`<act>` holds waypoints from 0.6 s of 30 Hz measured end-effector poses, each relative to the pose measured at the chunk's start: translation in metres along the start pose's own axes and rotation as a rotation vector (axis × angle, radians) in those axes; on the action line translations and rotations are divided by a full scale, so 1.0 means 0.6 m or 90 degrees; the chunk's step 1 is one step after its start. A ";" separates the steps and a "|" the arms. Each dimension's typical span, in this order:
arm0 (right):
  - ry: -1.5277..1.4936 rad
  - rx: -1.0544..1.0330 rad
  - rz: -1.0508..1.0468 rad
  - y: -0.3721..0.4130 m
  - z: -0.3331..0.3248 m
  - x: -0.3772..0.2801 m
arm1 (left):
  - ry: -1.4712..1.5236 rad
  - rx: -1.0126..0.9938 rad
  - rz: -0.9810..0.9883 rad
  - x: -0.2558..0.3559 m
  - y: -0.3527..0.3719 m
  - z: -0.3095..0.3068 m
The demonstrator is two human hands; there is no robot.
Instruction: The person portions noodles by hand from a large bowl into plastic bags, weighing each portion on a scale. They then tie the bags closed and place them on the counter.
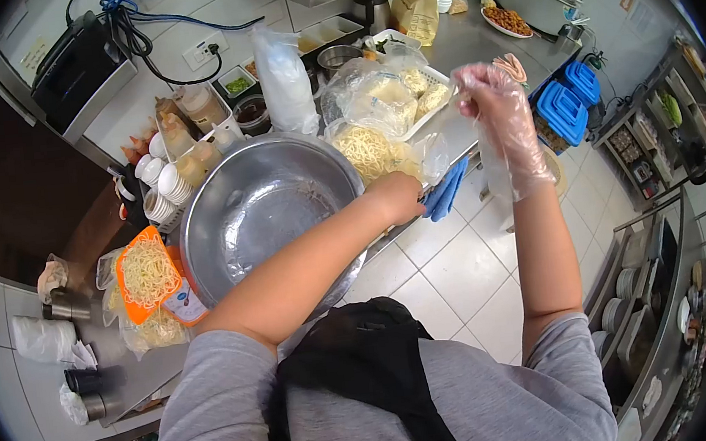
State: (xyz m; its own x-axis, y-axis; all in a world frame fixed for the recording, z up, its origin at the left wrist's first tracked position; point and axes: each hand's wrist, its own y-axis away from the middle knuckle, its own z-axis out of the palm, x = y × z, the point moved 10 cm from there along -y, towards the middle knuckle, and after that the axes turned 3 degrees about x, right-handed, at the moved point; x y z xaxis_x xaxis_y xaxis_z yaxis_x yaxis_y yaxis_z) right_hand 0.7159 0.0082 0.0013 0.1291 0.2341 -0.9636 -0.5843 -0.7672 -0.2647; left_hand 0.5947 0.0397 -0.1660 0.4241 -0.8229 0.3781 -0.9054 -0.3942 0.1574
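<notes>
My left hand is bare, its fingers curled down at the counter's front edge, beside a plastic bag of noodles and above a blue cloth. What lies inside its fingers is hidden. My right hand wears a clear plastic glove and is raised at the right, fingertips bent together in a pinch. Thin see-through film hangs beside that wrist. Under my left forearm stands a large steel bowl with a wet, shiny inside.
Left of the bowl, an orange basket holds noodles. Stacked white cups and sauce bottles line the back left. Behind the noodle bag lies a white tray with bagged portions. Blue lids and a rice cooker are at right.
</notes>
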 end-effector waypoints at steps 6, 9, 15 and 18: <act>-0.084 -0.115 -0.062 -0.034 0.069 -0.129 | 0.270 0.300 -0.112 -0.033 0.035 -0.107; -0.061 -0.129 -0.198 -0.046 0.124 -0.222 | 0.322 0.672 0.113 -0.005 0.063 -0.193; -0.090 -0.182 -0.297 -0.024 0.145 -0.311 | 0.389 0.343 0.074 -0.003 0.001 -0.234; 0.219 0.026 -0.242 0.000 0.049 -0.238 | 0.418 0.347 0.088 -0.004 0.027 -0.269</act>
State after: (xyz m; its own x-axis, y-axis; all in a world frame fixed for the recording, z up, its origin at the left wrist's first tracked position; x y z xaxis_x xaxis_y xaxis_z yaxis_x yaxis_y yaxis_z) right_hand 0.6742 -0.0077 0.1399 0.5908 0.2768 -0.7578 -0.4751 -0.6398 -0.6041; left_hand 0.5756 0.1013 -0.0169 0.0609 -0.5409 0.8389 -0.7412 -0.5874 -0.3249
